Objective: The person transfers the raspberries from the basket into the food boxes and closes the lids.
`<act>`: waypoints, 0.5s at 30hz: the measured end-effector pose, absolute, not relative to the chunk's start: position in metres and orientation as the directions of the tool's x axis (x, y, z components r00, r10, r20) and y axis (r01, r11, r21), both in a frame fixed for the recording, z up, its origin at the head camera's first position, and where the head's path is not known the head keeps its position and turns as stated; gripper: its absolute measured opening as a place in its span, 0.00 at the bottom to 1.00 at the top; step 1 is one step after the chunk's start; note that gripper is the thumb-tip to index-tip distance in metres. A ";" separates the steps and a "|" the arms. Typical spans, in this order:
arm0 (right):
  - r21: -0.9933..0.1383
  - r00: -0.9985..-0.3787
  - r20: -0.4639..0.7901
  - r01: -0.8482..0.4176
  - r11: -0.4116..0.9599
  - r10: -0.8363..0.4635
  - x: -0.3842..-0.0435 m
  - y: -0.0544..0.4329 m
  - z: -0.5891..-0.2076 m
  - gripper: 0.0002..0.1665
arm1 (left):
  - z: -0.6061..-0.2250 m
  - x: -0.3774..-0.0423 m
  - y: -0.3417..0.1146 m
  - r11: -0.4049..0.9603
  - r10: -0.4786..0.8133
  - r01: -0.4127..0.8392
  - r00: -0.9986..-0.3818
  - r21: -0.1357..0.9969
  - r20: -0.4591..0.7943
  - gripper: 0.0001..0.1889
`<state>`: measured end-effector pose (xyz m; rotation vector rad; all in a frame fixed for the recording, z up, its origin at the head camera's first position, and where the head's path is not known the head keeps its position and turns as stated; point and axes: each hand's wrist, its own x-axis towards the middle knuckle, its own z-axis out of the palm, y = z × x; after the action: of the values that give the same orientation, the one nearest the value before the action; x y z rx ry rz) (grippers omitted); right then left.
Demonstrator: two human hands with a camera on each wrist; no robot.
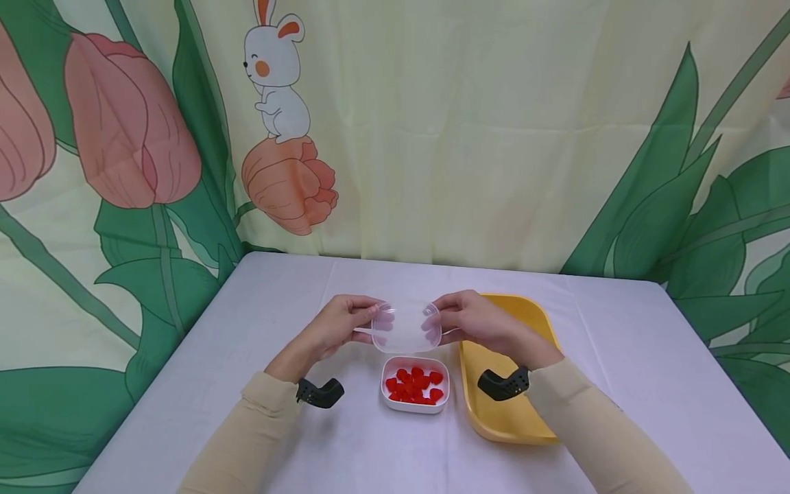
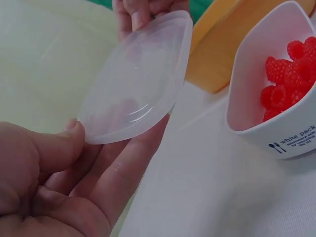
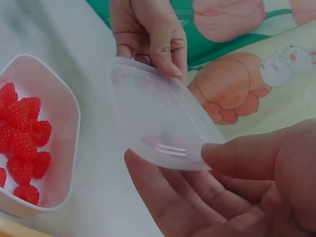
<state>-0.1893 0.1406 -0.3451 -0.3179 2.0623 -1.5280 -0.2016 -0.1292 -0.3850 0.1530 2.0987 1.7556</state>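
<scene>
A translucent plastic lid (image 1: 406, 328) is held up between both hands, tilted, above and behind a small white container (image 1: 415, 407). My left hand (image 1: 336, 326) pinches its left edge, thumb on top and fingers underneath. At the opposite edge my right hand (image 1: 478, 322) grips it the same way. Through the lid the fingers of both hands show faintly. Several red raspberries (image 1: 415, 385) lie in the uncovered container, which stands on the table just in front of the lid. In the left wrist view, dark printing marks the container's side wall (image 2: 296, 140).
A yellow tray (image 1: 494, 433) lies right of the white container, partly under my right forearm. White cloth covers the table (image 1: 345, 453). Behind its far edge hangs a curtain (image 1: 444, 137) printed with tulips and a rabbit.
</scene>
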 end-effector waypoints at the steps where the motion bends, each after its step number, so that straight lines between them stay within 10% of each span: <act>1: -0.939 -0.816 -0.285 0.131 0.319 -0.502 -0.189 0.142 -0.346 0.20 | -0.384 -0.201 -0.130 0.211 0.342 -0.161 -0.912 0.964 -0.227 0.17; 15: -0.851 -0.816 -0.170 -0.160 0.500 -0.552 -0.172 0.156 -0.345 0.16 | -0.381 -0.187 -0.143 0.304 0.534 0.038 -0.834 0.952 -0.137 0.17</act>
<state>-0.1717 0.1556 -0.3454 -0.5886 2.3237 -1.2551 -0.1873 -0.1428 -0.3810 0.5090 2.1457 1.5494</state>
